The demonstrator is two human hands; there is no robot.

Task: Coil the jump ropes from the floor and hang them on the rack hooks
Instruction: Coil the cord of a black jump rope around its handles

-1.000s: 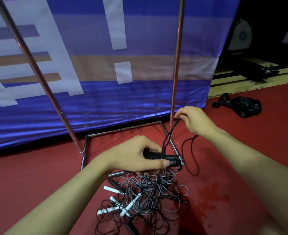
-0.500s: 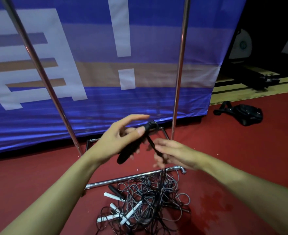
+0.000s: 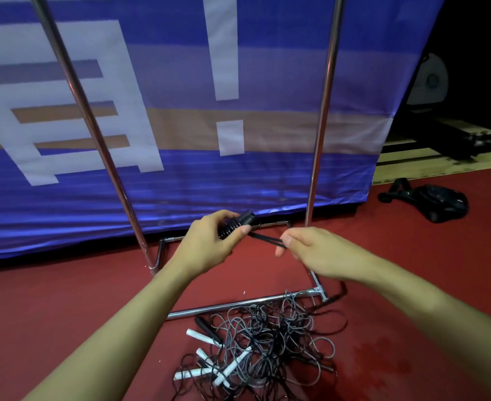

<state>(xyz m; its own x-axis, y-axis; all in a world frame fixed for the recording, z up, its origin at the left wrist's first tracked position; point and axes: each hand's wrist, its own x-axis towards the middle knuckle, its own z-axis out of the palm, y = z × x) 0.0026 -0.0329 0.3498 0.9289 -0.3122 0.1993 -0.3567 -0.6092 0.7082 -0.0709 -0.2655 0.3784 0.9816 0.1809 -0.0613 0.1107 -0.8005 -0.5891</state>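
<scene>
- Standing behind the hands, the rack (image 3: 322, 117) shows only poles; its hooks are out of view.
- Lying tangled on the floor, the rope pile (image 3: 267, 340) looks light, limp and snag-prone.
- Gripping the black handle (image 3: 237, 225), the stiffest hold, is the left hand (image 3: 209, 247).
- Pinching the thin cord (image 3: 267, 238) taut is the right hand (image 3: 310, 251).

Dim indoor light, wide-angle bending at the edges, upper right corner black.
</scene>
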